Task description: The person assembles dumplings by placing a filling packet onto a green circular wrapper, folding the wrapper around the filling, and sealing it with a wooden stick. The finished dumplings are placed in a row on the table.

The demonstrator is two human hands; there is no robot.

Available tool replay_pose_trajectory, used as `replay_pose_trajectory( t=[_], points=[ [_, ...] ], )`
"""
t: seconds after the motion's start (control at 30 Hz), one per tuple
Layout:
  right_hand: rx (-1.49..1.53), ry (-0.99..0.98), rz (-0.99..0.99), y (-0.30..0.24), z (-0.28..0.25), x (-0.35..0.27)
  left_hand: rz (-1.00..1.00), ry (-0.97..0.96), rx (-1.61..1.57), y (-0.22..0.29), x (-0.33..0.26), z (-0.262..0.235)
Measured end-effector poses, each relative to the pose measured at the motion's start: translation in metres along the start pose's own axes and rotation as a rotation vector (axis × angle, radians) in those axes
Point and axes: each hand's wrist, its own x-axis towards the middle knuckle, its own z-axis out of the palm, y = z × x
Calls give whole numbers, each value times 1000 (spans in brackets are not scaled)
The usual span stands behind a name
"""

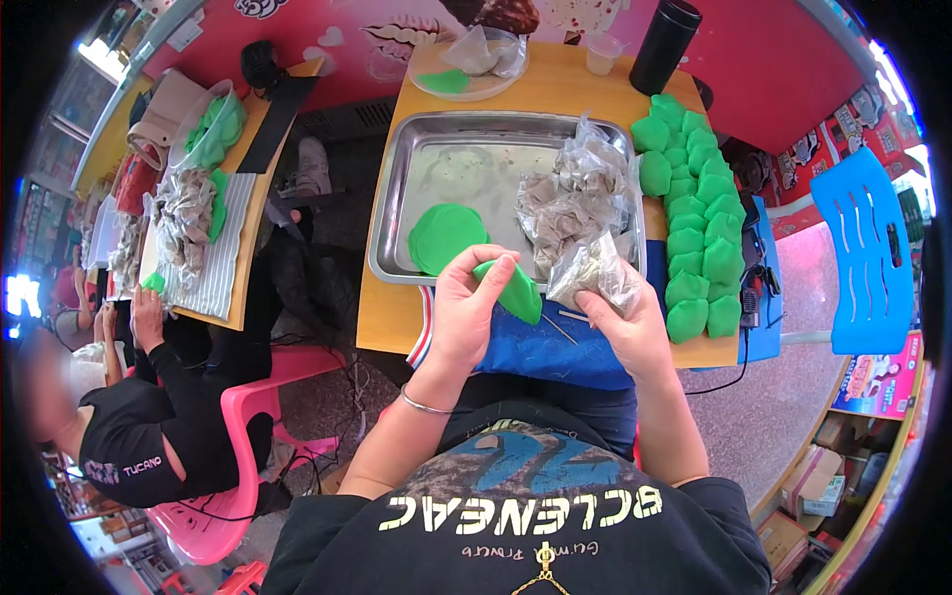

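My left hand (464, 315) pinches a soft green piece (516, 296), folded or cupped, between thumb and fingers. My right hand (635, 332) grips a small clear plastic bag (597, 276) with greyish-beige filling, just right of the green piece. Both hands are over the near edge of a shallow metal tray (381, 213). At the tray's near left lies a stack of thin round green sheets (446, 236). A heap of similar filled bags (575, 188) takes up its right side. Rows of puffy green pieces (702, 213) line the table's right side.
The wooden table (382, 322) also bears a dark cylindrical bottle (664, 48), a clear cup (602, 55) and a plate (451, 89) with bags. A blue chair (865, 253) stands at right. Another person sits on a pink chair (243, 446) at a table on the left.
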Motion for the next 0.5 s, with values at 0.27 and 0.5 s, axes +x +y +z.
replay_pose_trajectory(
  t=[0.27,0.5],
  points=[
    [91,72,-56,7,12,1,108,-13,61,-3,-1,1],
    [142,15,-95,17,19,6,45,-36,-50,-6,-6,8]
  ],
)
